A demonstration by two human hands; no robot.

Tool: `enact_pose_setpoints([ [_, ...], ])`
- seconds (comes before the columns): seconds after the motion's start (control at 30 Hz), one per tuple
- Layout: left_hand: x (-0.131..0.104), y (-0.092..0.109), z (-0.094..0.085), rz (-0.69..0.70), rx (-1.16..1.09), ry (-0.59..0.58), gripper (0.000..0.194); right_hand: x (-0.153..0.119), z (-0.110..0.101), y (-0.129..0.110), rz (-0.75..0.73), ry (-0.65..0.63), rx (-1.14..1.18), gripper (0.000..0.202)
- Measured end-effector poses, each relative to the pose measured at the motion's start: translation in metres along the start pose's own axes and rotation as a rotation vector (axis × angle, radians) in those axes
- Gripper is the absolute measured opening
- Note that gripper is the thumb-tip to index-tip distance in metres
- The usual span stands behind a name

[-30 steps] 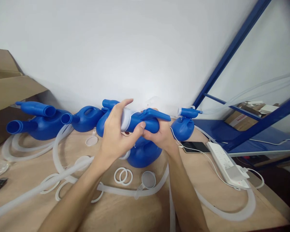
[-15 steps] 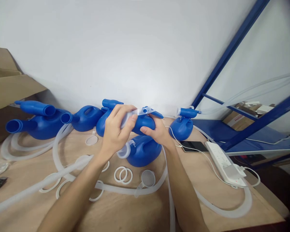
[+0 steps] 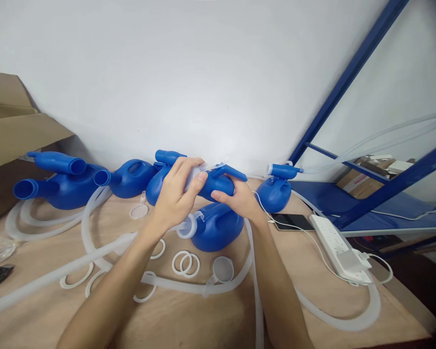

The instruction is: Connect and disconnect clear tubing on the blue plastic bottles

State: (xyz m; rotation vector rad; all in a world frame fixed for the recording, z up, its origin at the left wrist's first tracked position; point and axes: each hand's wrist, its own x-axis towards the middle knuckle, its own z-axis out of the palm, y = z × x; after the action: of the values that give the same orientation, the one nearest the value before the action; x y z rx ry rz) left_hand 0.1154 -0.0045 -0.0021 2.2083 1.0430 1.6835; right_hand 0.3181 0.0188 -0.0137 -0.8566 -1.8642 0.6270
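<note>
Both hands hold a blue plastic cylindrical piece [image 3: 219,188] with a flat blue handle slanting off its top. My left hand [image 3: 178,196] is closed around its left end, thumb pressed on a translucent cap [image 3: 192,177] there. A thin translucent strap runs from the cap along the top. At the other end, my right hand [image 3: 244,198] wraps the piece with its thumb in front; its other fingers are mostly hidden. Just below stands a blue jug [image 3: 218,230], a translucent cap [image 3: 187,226] on its mouth.
More blue jugs [image 3: 131,177] stand along the wall, one at right [image 3: 274,194]. White rings [image 3: 186,264], a loose cap [image 3: 223,269] and translucent hoses [image 3: 58,276] lie on the table. A power strip [image 3: 339,249] and a phone [image 3: 290,221] are at right, a cardboard box [image 3: 18,131] at left.
The blue piece has turned slightly in my hands. Its handle now shows more, and the translucent strap that stood over its top shows less. Both hands keep their grip.
</note>
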Motion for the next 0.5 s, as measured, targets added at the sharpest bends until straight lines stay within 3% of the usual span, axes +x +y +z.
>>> enact_pose_setpoints([
  [0.1, 0.003, 0.002, -0.01, -0.082, -0.039, -0.151, 0.032, -0.002, -0.002, -0.004, 0.073, 0.025, -0.054, 0.084],
  [0.17, 0.004, 0.004, -0.013, -0.147, -0.11, -0.19, 0.033, -0.003, 0.0, -0.007, 0.106, 0.01, -0.093, 0.088],
  [0.33, 0.004, 0.001, -0.002, -0.28, -0.229, -0.022, 0.026, -0.003, 0.005, -0.007, 0.128, -0.031, -0.131, 0.095],
  [0.43, 0.005, -0.007, 0.004, -0.318, -0.329, 0.033, 0.028, -0.003, 0.003, -0.008, 0.064, 0.078, -0.193, 0.107],
  [0.5, 0.004, -0.011, 0.005, -0.348, -0.335, 0.059, 0.029, -0.005, 0.002, -0.013, 0.005, 0.195, -0.229, 0.102],
])
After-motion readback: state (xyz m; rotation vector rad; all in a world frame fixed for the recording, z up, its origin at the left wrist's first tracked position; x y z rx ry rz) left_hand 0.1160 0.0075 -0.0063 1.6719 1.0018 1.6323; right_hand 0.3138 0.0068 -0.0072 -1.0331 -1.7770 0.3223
